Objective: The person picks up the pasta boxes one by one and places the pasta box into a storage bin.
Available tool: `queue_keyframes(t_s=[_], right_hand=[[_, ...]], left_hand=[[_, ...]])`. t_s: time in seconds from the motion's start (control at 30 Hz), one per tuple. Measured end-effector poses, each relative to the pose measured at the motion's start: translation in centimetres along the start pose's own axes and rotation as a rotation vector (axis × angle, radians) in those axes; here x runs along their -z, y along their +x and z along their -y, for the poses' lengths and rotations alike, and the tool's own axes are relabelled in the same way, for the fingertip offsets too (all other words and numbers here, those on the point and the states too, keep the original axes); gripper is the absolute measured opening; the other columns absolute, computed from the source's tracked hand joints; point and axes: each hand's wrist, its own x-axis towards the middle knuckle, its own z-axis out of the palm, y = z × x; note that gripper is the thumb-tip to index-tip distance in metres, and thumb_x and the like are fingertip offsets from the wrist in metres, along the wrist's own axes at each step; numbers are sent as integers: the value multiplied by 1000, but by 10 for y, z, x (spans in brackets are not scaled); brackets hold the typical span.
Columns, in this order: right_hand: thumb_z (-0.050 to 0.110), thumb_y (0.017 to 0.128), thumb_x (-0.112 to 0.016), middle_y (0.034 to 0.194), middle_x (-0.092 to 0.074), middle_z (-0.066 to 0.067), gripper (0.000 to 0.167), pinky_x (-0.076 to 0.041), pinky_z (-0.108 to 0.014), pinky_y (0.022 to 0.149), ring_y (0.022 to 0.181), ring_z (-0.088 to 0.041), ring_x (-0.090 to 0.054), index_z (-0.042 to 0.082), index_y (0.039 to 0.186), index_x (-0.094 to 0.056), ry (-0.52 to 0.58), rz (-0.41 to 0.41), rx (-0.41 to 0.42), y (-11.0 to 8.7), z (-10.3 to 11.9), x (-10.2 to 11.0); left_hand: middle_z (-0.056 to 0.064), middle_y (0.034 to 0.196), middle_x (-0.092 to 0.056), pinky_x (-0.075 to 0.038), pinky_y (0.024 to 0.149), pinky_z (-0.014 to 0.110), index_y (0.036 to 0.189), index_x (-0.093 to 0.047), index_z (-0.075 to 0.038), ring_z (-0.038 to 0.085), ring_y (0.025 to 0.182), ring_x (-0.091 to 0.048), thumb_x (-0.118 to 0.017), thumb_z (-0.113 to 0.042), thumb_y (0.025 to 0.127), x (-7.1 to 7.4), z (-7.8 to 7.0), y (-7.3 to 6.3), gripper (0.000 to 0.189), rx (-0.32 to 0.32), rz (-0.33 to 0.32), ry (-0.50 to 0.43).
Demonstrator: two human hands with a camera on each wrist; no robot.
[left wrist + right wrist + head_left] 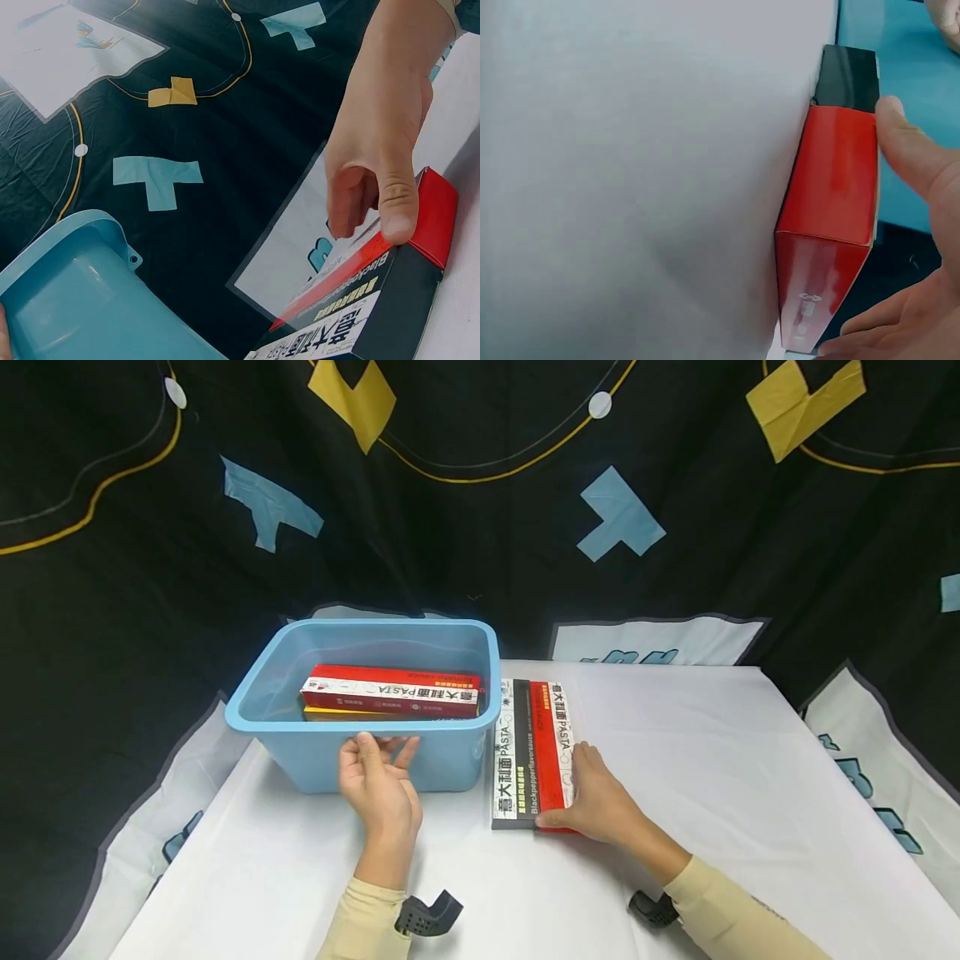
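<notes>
My left hand (pixel 382 785) is at the front rim of a blue plastic basket (pixel 300 756), palm turned up, its fingertips touching just beneath the rim. Beside the basket lie two pasta boxes, flush against each other: a black and white black-pepper-sauce box (pixel 514 752) and a red and white box (pixel 551 743). My right hand (pixel 603 797) touches the red box with fairly straight fingers: the thumb lies at its near end by the seam, the fingers along its right side. In the right wrist view, the red box's end (pixel 840 172) and the thumb (pixel 904 139) show closely.
Inside the basket, a red tomato-sauce pasta box (pixel 390 689) lies over a yellow one (pixel 352 714). A white cloth (pixel 697 760) covers the table. Behind hangs a black curtain (pixel 465 543) with blue and yellow patches.
</notes>
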Motion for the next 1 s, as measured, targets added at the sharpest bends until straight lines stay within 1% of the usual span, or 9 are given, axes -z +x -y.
queue_keyframes(t_s=[0.17, 0.2, 0.33, 0.4, 0.5, 0.67, 0.77, 0.87, 1.0], right_hand=[[51, 56, -92, 132, -48, -11, 119, -48, -43, 95, 110, -25, -51, -1, 145, -32, 41, 35, -126, -4, -9, 6], [49, 57, -92, 125, -51, -9, 112, -50, -40, 90, 102, -23, -52, 0, 142, -37, 49, 44, -153, -5, -11, 8], [36, 66, -86, 111, -55, -8, 87, -53, -38, 78, 94, -22, -55, -1, 133, -43, 11, 55, -226, -9, -20, 18], [29, 69, -82, 110, -55, -11, 80, -54, -40, 76, 95, -24, -54, -4, 130, -43, -43, 38, -235, -10, -26, 24], [29, 69, -79, 109, -53, -13, 76, -54, -43, 73, 94, -27, -54, -8, 126, -44, -145, 7, -250, -14, -32, 31], [35, 68, -82, 96, -58, -9, 62, -51, -37, 63, 84, -23, -56, -3, 108, -55, -188, -3, -259, -15, -42, 37], [35, 68, -84, 99, -63, -10, 63, -52, -39, 66, 86, -25, -59, -2, 113, -60, -150, -43, -241, -17, -50, 39], [33, 73, -83, 113, -64, -17, 71, -54, -46, 77, 97, -30, -59, -3, 127, -56, -75, -97, -241, -22, -57, 46], [32, 80, -78, 131, -53, -24, 78, -51, -48, 86, 113, -38, -51, -2, 141, -44, 113, -181, -307, -29, -61, 65]], left_hand=[[19, 97, -53, -58, 80, 42, 109, -43, 6, 25, 84, -62, -49, -19, 102, 1, 0, -1, 27, 8, -2, 2], [19, 96, -53, -59, 80, 42, 109, -43, 6, 25, 84, -62, -49, -19, 102, 1, 0, -1, 27, 8, -2, -1], [19, 96, -52, -59, 79, 42, 108, -44, 6, 26, 84, -61, -50, -19, 102, 1, 1, -1, 26, 4, -3, -5], [18, 95, -52, -59, 79, 42, 107, -44, 5, 26, 84, -61, -50, -19, 102, 0, 1, 0, 26, 2, -5, -3], [18, 95, -52, -59, 79, 42, 107, -44, 5, 26, 84, -61, -50, -20, 102, 0, 1, 1, 26, -2, -7, 0], [18, 95, -51, -59, 80, 42, 108, -44, 5, 26, 85, -60, -50, -20, 102, 0, 1, 1, 26, -9, -2, 10], [18, 96, -51, -59, 81, 43, 108, -44, 5, 26, 85, -61, -49, -20, 102, 0, 1, 1, 26, -4, -2, 12], [18, 96, -52, -59, 81, 43, 108, -44, 5, 26, 85, -61, -49, -19, 102, 0, 1, 0, 25, 0, -6, 7], [18, 95, -53, -59, 81, 42, 109, -44, 5, 26, 85, -61, -48, -19, 102, 0, 1, 1, 25, -7, 4, 4]])
